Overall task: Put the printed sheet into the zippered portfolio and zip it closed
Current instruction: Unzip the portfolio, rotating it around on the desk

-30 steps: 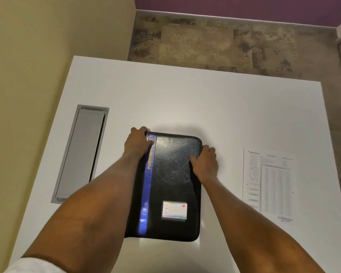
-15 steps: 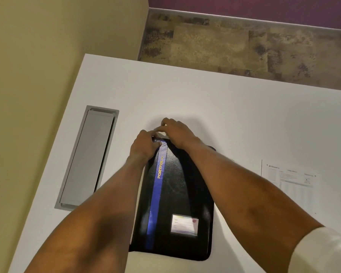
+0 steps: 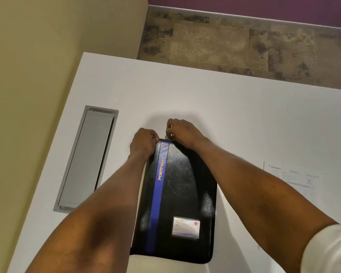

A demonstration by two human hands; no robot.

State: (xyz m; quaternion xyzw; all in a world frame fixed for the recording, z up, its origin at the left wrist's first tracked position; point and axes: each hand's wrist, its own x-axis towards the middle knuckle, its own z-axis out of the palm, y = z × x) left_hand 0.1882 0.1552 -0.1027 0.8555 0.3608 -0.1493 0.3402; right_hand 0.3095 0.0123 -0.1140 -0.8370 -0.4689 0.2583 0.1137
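Note:
A black zippered portfolio (image 3: 183, 194) with a blue stripe and a small card window lies closed and flat on the white table (image 3: 234, 115). My left hand (image 3: 143, 143) grips its far left corner with curled fingers. My right hand (image 3: 180, 131) is at the far edge just right of that corner, fingers pinching something small there, apparently the zipper pull, which is mostly hidden. The printed sheet (image 3: 297, 179) lies flat on the table to the right, partly covered by my right forearm.
A grey recessed cable hatch (image 3: 87, 156) is set into the table at the left. A beige wall runs along the left side. Patterned carpet (image 3: 234, 42) lies beyond the table's far edge.
My right hand left the portfolio's right edge and crossed to the far left corner beside my left hand. The view shifted left, pushing the sheet toward the right edge.

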